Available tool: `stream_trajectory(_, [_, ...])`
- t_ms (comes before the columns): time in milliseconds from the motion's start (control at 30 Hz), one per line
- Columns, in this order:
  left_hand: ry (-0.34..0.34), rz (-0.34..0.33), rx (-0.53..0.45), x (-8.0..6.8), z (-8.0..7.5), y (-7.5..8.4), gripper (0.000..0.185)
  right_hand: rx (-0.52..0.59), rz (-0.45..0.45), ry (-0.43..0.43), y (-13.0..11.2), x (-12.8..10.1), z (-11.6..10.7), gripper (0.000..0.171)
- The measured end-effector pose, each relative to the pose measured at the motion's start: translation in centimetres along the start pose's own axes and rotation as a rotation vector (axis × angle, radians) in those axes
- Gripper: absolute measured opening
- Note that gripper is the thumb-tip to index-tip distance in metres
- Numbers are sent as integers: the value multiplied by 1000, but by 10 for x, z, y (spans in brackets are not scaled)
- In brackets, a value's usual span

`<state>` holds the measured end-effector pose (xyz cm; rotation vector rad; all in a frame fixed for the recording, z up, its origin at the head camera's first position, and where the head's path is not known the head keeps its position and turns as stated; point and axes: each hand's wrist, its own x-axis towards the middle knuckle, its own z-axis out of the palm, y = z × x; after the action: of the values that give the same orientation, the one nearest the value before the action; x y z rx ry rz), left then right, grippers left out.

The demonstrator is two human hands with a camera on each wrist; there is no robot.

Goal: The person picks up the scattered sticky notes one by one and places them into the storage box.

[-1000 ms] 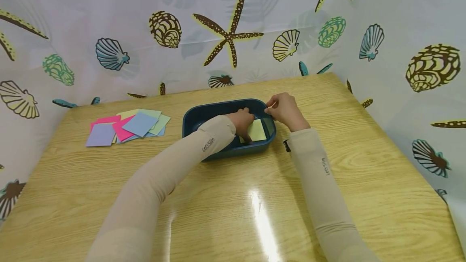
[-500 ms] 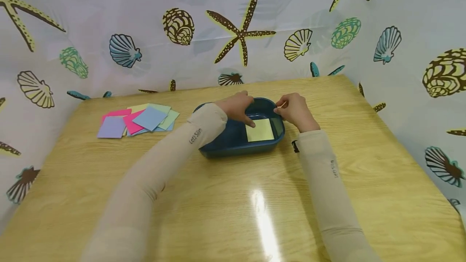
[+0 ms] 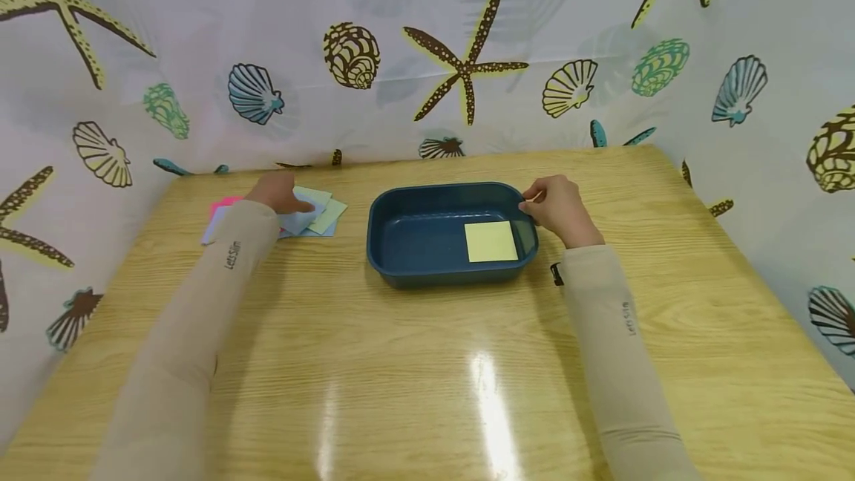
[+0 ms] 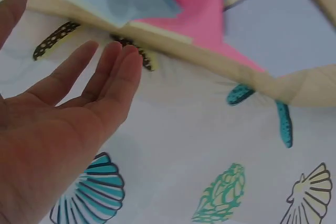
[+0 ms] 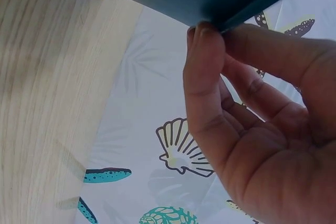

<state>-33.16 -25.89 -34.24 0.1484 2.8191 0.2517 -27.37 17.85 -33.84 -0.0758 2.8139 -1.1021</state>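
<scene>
Wooden table (image 3: 427, 362), right hand (image 3: 559, 208) on tray (image 3: 401, 243) — wrist view shows pinch

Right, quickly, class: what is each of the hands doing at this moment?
Left hand: open, fingers straight, over the coloured paper squares.
Right hand: fingers pinching the rim of the blue tray.

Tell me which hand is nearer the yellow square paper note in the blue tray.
Right hand, pinching the tray's rim beside the note. Left hand is over the coloured papers.
</scene>
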Motion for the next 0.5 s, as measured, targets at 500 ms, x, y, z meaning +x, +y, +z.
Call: stream_trajectory(500, [-86, -121, 82, 18, 34, -28, 71, 13, 10, 3, 2, 1, 0, 23])
